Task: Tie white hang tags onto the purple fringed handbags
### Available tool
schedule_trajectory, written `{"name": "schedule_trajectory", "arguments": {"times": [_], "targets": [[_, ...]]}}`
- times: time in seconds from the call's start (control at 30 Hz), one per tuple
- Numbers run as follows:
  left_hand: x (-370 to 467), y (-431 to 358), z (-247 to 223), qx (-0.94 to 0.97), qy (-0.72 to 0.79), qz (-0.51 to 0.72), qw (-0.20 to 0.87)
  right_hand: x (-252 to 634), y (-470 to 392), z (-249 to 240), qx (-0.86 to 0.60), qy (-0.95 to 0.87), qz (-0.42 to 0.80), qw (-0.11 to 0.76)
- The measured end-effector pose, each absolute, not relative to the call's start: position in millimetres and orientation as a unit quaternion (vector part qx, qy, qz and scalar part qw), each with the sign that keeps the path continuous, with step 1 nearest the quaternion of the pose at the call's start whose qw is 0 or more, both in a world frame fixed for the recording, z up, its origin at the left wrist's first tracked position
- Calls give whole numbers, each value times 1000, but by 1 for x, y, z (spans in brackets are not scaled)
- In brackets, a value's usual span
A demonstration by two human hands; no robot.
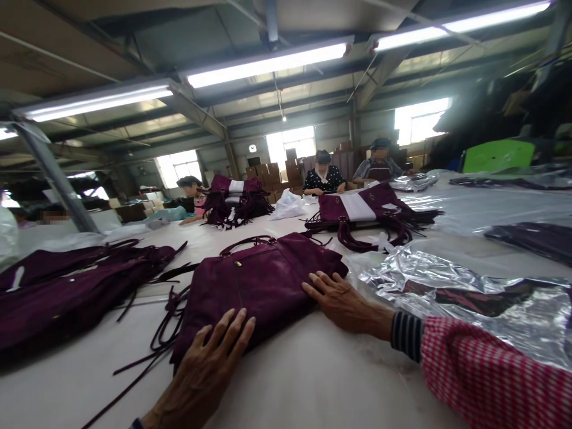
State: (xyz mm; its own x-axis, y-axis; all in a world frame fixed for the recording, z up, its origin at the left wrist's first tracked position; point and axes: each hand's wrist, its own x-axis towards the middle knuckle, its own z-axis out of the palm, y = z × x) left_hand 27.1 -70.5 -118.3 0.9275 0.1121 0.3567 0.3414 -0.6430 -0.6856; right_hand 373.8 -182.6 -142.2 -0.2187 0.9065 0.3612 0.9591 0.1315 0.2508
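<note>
A purple bag (268, 274) is laid on the counter (322, 378). It is contacted by left hand (206, 364) and right hand (338, 301), fingers spread.

Two hands (342, 302), one bag (272, 277) at centre

Mid-frame, two bag stacks (330, 207) beyond. At the left, there seem to be two more bags (80, 304), though overlap and blur make that uncertain. Three people (324, 179) across the middle background, with three bright windows (292, 143) and one clock (252, 148). Overhead, four tube lights (268, 65), one a sliver at the left edge. Upper right, one green panel (498, 156).
</note>
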Motion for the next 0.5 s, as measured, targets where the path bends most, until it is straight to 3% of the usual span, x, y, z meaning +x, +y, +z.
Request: {"name": "schedule_trajectory", "arguments": {"times": [0.27,0.5], "targets": [[31,-74,-113,-874,-117,-142,449,375,-167,-175,-577,-735,-354,44],[23,-53,-73,-865,-94,-166,463,376,-139,-175,-536,-675,-481,161]]}}
